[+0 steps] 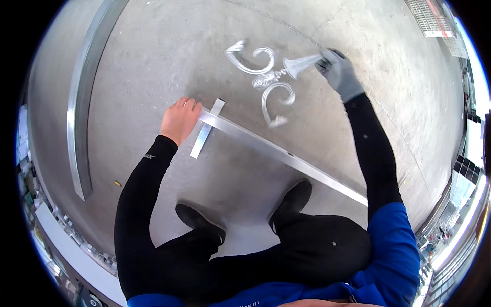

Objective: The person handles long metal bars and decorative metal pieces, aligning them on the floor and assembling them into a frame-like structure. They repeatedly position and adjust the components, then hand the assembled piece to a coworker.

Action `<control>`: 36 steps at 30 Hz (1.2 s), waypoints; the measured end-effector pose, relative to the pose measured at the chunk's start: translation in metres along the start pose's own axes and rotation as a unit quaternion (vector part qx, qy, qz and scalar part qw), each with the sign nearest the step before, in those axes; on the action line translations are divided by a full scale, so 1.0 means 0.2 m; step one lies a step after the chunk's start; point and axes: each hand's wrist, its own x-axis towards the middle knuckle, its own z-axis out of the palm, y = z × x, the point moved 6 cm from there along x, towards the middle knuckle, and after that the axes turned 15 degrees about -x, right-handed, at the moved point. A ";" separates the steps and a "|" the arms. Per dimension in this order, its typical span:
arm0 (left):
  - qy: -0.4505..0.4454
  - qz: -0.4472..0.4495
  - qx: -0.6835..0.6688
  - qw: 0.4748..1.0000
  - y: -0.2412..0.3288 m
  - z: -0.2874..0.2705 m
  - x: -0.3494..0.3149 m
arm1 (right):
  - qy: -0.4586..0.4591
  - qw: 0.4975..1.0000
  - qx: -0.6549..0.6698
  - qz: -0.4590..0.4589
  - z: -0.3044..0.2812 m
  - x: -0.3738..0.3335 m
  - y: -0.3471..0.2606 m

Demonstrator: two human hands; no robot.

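Observation:
My bare left hand is closed around the end of a long silver metal bar. From there the bar slants across in front of my feet toward my right arm. A short silver bar lies crosswise under it, close to my fingers. In a grey glove, my right hand grips one end of an ornamental metal scroll piece, out ahead of me. That piece is pale silver, with curled arms on both sides, and looks smeared by motion. My gloved fingertips are partly hidden.
A thick metal beam stretches along the left side of the concrete floor. My two dark shoes are just behind the long bar. A small yellow object lies left of my left arm. Racks and clutter line the right edge.

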 end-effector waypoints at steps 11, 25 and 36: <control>-0.013 0.011 0.000 1.000 0.07 -0.04 0.02 | -0.074 0.985 0.152 0.038 0.41 -0.05 0.26; -0.010 -0.022 -0.124 0.992 0.11 -0.12 0.05 | -0.077 0.993 0.076 0.043 0.67 -0.15 0.49; 0.022 -0.009 -0.132 0.991 0.25 -0.35 0.04 | -0.231 0.970 0.068 0.033 0.69 -0.15 0.38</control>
